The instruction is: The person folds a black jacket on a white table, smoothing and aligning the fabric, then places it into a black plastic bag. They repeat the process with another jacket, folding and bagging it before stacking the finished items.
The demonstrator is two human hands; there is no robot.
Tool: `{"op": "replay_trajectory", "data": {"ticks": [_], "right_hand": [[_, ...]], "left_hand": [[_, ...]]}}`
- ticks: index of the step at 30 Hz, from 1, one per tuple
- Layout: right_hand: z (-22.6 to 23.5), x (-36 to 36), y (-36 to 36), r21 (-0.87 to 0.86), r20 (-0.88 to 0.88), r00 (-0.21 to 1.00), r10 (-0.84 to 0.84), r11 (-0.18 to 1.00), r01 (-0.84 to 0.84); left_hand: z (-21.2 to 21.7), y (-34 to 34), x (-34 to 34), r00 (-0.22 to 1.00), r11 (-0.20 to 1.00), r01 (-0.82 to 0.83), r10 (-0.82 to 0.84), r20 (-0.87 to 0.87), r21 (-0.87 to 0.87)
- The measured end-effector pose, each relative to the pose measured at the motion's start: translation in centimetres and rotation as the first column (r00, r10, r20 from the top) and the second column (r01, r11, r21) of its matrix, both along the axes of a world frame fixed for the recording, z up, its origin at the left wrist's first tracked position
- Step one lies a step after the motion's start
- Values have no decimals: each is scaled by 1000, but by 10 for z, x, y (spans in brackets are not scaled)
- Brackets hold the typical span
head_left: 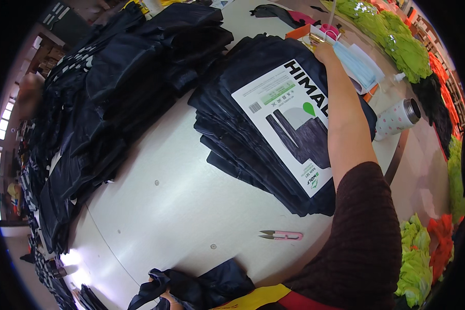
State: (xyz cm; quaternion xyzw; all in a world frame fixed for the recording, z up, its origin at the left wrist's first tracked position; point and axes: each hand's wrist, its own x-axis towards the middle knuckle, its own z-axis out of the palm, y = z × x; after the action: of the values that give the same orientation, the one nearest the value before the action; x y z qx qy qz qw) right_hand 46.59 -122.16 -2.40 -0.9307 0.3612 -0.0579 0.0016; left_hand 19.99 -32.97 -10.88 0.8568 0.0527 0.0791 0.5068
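At the table [144, 212], dark cloth [223, 280] partly hides the left hand [170, 299] grasping it, the right hand's [325, 53] grip unclear.

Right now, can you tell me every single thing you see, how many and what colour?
Table: one, whitish, centre
Garment heap: one, dark, upper left
Folded stack: one, dark, right of centre
Printed card: one, mostly white, on the stack
Snips: one pair, pink-handled, below the stack
Bottle: one, whitish, right
Face mask: at least one, blue, upper right
Box: one, orange, top right
Lime garments: uncountable, right side
Orange garments: uncountable, right edge
Dark garment: at least one, near-black, lower edge
Left hand: one, bare, lower edge, mostly hidden
Right hand: one, bare, by the box
Right sleeve: one, dark brown, lower right
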Motion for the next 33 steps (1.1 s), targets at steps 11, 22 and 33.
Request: {"op": "replay_trajectory", "data": {"ticks": [11, 22, 33], "right_hand": [[-12, -23, -28, 495, 322, 889, -325, 859, 134], [39, -37, 7, 490, 749, 626, -219, 818, -300], [129, -62, 94, 577, 795, 518, -315, 129, -806]], "left_hand": [[-4, 5, -4, 1000, 1000, -8, 8, -1, -16], [13, -8, -10, 996, 995, 32, -24, 83, -99], [-19, 12, -14, 999, 998, -21, 18, 45, 55]]}}
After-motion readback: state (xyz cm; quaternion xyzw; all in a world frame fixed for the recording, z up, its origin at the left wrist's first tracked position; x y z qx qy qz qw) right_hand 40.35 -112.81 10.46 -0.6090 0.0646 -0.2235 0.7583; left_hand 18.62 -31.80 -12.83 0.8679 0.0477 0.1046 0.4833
